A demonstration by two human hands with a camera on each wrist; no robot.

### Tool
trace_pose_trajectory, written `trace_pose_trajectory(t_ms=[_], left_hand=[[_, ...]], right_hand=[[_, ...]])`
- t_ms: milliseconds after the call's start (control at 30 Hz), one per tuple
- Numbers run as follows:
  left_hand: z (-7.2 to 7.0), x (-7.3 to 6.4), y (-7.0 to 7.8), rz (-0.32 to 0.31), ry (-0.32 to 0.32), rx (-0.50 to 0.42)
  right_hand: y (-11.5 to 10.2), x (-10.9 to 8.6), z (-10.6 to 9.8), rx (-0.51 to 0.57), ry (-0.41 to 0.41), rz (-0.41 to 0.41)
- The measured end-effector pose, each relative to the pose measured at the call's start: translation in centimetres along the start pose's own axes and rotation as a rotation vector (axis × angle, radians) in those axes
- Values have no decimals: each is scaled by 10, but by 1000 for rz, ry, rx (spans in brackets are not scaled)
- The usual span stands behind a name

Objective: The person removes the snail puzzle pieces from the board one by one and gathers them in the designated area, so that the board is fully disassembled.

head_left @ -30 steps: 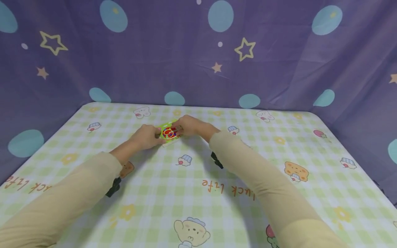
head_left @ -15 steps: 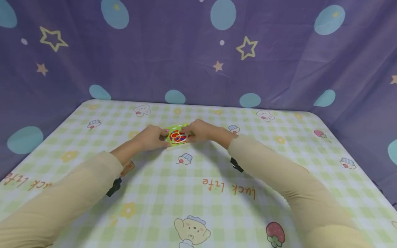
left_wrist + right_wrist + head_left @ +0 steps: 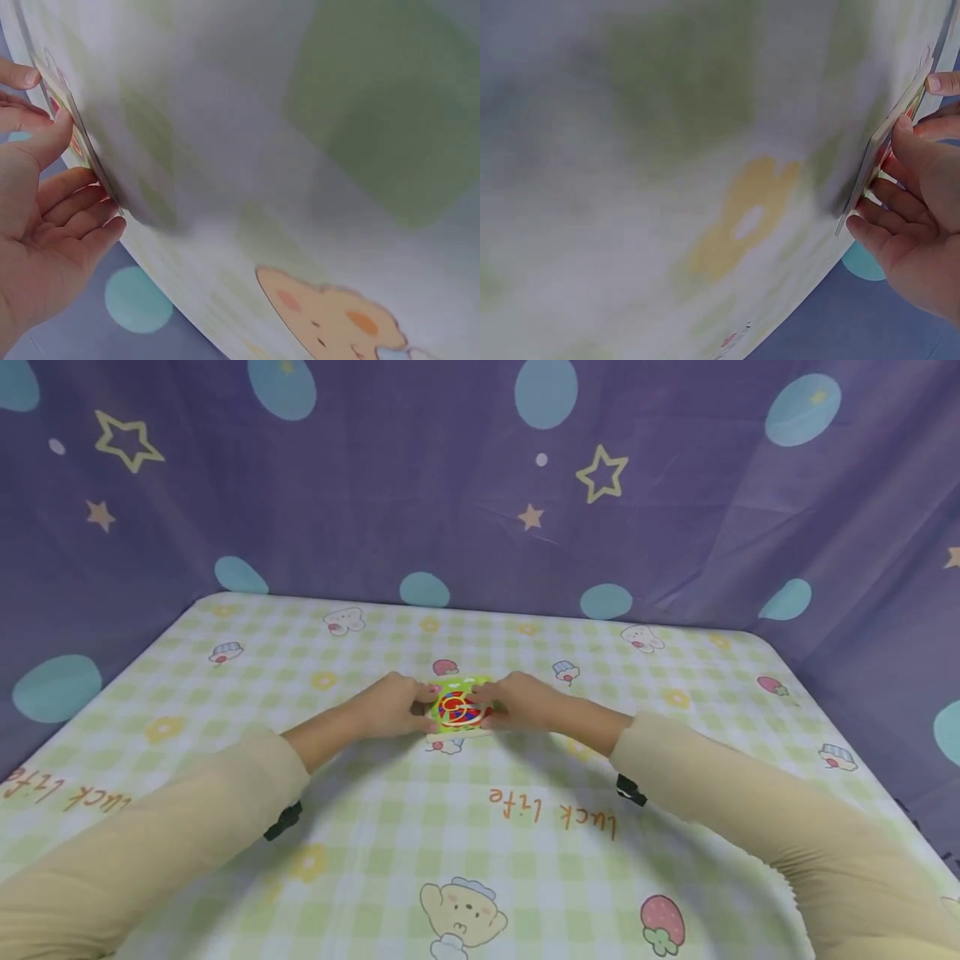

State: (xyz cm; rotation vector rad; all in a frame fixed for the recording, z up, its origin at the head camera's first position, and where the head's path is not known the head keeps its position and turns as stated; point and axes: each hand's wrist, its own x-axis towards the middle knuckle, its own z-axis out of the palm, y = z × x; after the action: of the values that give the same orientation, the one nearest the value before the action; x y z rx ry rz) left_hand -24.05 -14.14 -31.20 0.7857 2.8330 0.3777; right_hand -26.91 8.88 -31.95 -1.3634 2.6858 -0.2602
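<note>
A thin square board (image 3: pixel 459 710) has a bright green picture with a red-and-blue spiral, possibly a puzzle board. My left hand (image 3: pixel 386 705) grips its left side, thumb at the near edge. On the opposite side, my right hand (image 3: pixel 531 702) holds it the same way, fingertips over part of the picture. In the left wrist view, the board (image 3: pixel 88 150) appears edge-on between thumb and fingers, tilted against the tabletop. The right wrist view shows the board's pale edge (image 3: pixel 866 161); a shadow lies beneath. Whether any edge touches the cloth, I cannot tell.
A green-and-white checked tablecloth (image 3: pixel 465 802) with printed cartoons covers the table. Behind its far edge hangs a purple curtain (image 3: pixel 465 485) with stars and blue dots. Dark straps (image 3: pixel 632 789) show under the sleeves.
Both hands have carried the board to the right and nearer to me. Its slanted near edge has turned closer to level. The hands keep their grip on opposite sides.
</note>
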Motion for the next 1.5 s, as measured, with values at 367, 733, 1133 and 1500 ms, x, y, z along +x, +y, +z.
trace_pose_trajectory(t_ms=[367, 733, 1133, 1500], left_hand=[[10, -7, 25, 100, -16, 51], [21, -21, 47, 142, -12, 12], [29, -31, 56, 145, -5, -40], [26, -28, 56, 119, 0, -68]], right_hand=[[-12, -47, 8, 81, 49, 47], [-31, -80, 16, 108, 78, 95], [-44, -98, 23, 125, 123, 109], [-45, -101, 22, 135, 149, 125]])
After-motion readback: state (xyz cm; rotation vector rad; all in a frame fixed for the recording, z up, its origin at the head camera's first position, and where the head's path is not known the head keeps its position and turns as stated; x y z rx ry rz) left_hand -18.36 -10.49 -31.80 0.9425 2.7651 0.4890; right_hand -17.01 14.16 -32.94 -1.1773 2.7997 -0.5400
